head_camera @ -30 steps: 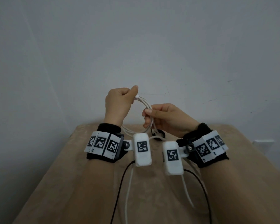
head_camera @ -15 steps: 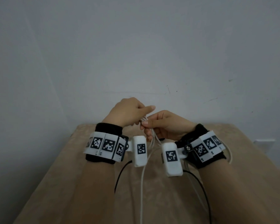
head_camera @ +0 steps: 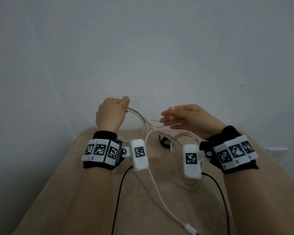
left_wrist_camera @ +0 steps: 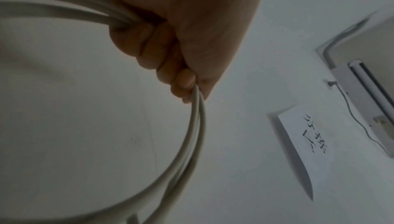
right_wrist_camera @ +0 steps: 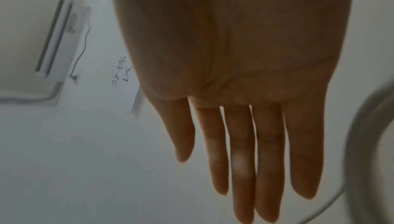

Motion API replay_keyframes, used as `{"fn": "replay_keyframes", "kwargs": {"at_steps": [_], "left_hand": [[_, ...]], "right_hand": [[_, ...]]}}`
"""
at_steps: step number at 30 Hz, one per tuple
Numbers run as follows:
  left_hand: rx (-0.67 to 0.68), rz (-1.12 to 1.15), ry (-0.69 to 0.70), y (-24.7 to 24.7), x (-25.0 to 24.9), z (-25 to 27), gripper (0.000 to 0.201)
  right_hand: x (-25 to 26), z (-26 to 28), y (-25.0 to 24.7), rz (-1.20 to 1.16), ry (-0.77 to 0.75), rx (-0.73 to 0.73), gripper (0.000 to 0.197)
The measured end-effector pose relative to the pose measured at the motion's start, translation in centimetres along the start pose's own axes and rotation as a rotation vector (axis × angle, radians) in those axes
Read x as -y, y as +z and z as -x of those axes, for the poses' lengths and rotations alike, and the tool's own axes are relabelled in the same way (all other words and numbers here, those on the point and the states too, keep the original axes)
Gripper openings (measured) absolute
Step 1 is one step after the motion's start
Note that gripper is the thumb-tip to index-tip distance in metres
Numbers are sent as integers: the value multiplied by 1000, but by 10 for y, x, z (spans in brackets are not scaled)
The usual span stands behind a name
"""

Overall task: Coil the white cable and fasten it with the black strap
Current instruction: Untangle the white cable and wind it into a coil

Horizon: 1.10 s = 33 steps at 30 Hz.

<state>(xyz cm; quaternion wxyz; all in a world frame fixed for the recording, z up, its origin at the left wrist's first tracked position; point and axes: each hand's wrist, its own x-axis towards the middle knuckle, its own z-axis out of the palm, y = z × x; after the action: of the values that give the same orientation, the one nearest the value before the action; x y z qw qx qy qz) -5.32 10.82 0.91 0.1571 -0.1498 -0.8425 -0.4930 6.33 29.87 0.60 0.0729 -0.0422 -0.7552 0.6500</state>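
Note:
My left hand (head_camera: 111, 114) is raised above the table's far end, fist closed round several loops of the white cable (head_camera: 143, 122). The left wrist view shows the cable (left_wrist_camera: 192, 143) running through the curled fingers (left_wrist_camera: 149, 42) in a wide arc. My right hand (head_camera: 182, 117) hovers to the right with fingers (right_wrist_camera: 241, 151) straight and spread, holding nothing. Loose cable (head_camera: 159, 192) trails across the table to a connector (head_camera: 191, 230) at the near edge. The black strap (head_camera: 165, 142) lies on the table between my wrists.
The beige table (head_camera: 85, 192) ends against a plain white wall (head_camera: 143, 48). Two black wires (head_camera: 119, 192) run from my wrist cameras toward me. A wall socket (head_camera: 277, 153) sits at the right. A handwritten paper note (left_wrist_camera: 309, 143) hangs higher on the wall.
My hands have drawn apart from where they met over the cable. The left hand rose to the left with the loops. The right hand let go and opened its fingers.

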Motion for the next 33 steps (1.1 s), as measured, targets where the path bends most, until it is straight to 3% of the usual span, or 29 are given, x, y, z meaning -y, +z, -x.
{"fn": "replay_keyframes", "kwargs": {"at_steps": [5, 7, 11, 18, 22, 26, 29, 33], "left_hand": [[-14, 66, -76, -1, 1, -1, 48], [-13, 93, -89, -1, 1, -1, 48], [-35, 121, -122, -3, 4, -2, 47], [-103, 160, -214, -16, 13, -8, 40], [-116, 174, -227, -20, 17, -9, 39], [-114, 158, -218, -20, 16, -9, 39], [-128, 167, -245, -22, 20, -10, 38], [-162, 215, -310, -29, 28, -16, 35]], "right_hand": [[-10, -4, 11, 393, 54, 108, 15], [-13, -5, 14, 404, 33, 120, 11], [-14, -5, 6, 331, -86, -14, 11], [-20, -5, -18, -34, -193, -269, 16], [-21, -4, -29, -234, -198, -321, 19], [-22, -5, -31, -369, -190, -379, 22], [-23, -5, -36, -594, -187, -388, 24], [-26, 1, -52, -894, -110, -569, 20]]}}
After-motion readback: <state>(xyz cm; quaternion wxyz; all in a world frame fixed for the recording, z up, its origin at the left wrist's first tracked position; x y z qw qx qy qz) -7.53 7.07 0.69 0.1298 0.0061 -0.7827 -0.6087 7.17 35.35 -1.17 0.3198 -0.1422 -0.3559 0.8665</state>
